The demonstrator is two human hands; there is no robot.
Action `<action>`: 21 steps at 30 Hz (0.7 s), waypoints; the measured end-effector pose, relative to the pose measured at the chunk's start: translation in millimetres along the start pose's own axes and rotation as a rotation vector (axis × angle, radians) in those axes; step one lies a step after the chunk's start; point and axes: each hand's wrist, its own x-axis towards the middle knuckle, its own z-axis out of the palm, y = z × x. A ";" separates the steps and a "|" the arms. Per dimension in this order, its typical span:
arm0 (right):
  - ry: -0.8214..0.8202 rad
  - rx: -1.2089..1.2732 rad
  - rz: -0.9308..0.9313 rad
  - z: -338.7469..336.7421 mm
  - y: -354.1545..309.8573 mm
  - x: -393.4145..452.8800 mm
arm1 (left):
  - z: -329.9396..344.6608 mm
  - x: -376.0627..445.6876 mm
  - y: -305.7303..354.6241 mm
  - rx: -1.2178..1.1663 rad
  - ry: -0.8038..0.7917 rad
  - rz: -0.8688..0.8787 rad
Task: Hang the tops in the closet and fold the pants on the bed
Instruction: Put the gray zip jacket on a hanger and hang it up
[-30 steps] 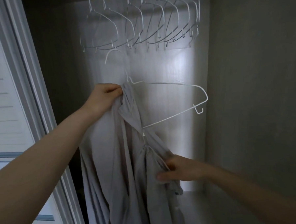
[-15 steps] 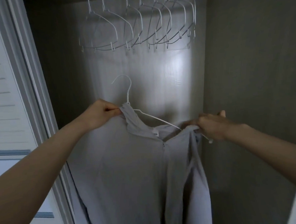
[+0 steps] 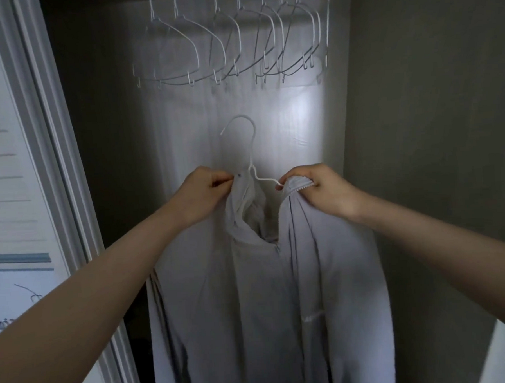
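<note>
Inside an open closet [image 3: 417, 124], seen from head height, looking forward and slightly down. Two bare forearms reaching in from the lower corners, meeting near the centre.

Left hand [image 3: 200, 194]: fingers curled, pinching the left side of the collar of a pale grey top [image 3: 251, 308], right at the neck of a white wire hanger [image 3: 250, 150]. Right hand [image 3: 322, 187]: fingers curled, gripping the right side of the collar, where a small scalloped trim shows along the edge. A short stretch of hanger wire visible between the two hands; the rest of the hanger hidden inside the top.

Top held up in mid-air in front of the closet's back wall, neckline gaping open between the hands, body hanging straight down and out past the bottom edge. Hanger hook upright above the left hand, not on anything.

Well above, a row of empty hangers [image 3: 232, 46], white wire, bunched close together and hanging across the top of the closet. To the left, a white door frame [image 3: 48, 172]. Dim grey side wall to the right.
</note>
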 end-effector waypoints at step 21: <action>-0.123 -0.122 0.255 -56.1 39.5 -13.4 | -20.4 -28.5 -53.8 0.063 0.354 -0.064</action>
